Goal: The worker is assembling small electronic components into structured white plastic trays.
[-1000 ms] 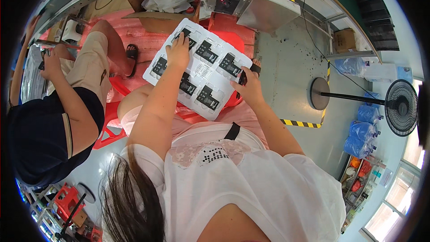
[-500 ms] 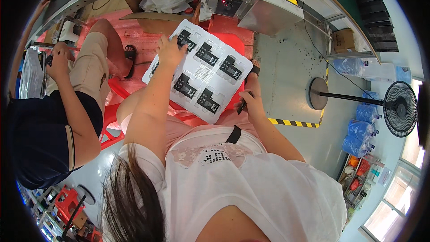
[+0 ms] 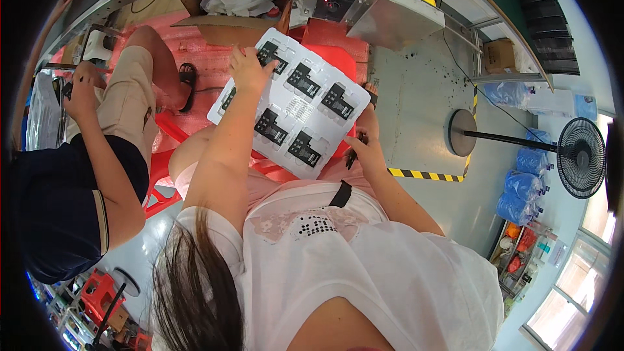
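Note:
A white moulded plastic tray (image 3: 296, 109) rests tilted across my lap. Its pockets hold several flat, black, L-shaped pieces with white print, which look like batteries; one black piece (image 3: 303, 82) sits near the tray's middle. My left hand (image 3: 249, 73) lies over the upper left of the tray, fingers apart, its thumb at the upper-left black piece (image 3: 271, 56). Another piece at the left edge is partly covered by my left forearm. Beside the tray's right edge, my right hand (image 3: 368, 151) is closed around black pieces (image 3: 351, 155), mostly hidden by the fingers.
A co-worker's hand (image 3: 79, 94) holds a small dark thing at the left. Ahead stand an open cardboard box (image 3: 237, 31) with plastic bags and a metal machine housing (image 3: 396, 16). A red stool (image 3: 335, 58) is under the tray. A fan (image 3: 580, 156) stands right.
My left hand has shifted slightly, its fingers now more spread at the upper-left piece. My right hand has turned a little, still holding black pieces. The tray has barely moved.

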{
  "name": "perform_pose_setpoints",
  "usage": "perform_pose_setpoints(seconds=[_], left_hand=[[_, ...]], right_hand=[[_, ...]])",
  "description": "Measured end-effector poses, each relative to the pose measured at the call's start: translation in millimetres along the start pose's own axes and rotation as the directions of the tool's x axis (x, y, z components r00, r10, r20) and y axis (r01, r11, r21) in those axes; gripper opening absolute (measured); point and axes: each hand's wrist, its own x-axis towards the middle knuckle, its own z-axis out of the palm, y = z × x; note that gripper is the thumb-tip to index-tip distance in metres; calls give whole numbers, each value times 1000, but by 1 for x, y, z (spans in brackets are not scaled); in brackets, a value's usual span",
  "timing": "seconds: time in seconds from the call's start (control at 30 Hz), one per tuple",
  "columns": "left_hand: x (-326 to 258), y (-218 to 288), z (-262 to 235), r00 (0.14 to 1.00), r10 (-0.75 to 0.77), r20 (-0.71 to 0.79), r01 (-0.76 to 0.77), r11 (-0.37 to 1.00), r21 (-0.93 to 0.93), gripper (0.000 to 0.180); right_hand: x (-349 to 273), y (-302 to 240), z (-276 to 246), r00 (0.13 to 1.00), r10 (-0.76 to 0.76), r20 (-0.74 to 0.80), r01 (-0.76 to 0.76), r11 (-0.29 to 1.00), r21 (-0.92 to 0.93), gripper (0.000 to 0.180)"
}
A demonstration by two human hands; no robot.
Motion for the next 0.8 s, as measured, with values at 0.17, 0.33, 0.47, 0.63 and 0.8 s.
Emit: perform_pose_setpoints(seconds=[0.17,0.33,0.47,0.63,0.8], left_hand=[[1,-18,-15,985,-167,53,169,985,-38,61],[-24,-54,-43,912,-244,329,213,969,127,67],[-45,-88,-60,879,-188,439,146,981,130,68],[-67,-86,-93,791,-164,590,278,955,-108,71],[-87,-93,-103,521,-175,836,747,568,-346,58]], right_hand=[[-12,-16,6,998,60,18,-61,998,28,47],[-9,-16,7,984,178,21,-179,980,87,42],[9,-13,2,953,259,157,-278,954,114,33],[19,-8,-3,990,121,73,-118,992,-48,16],[19,-7,-20,977,179,115,-161,975,-153,23]])
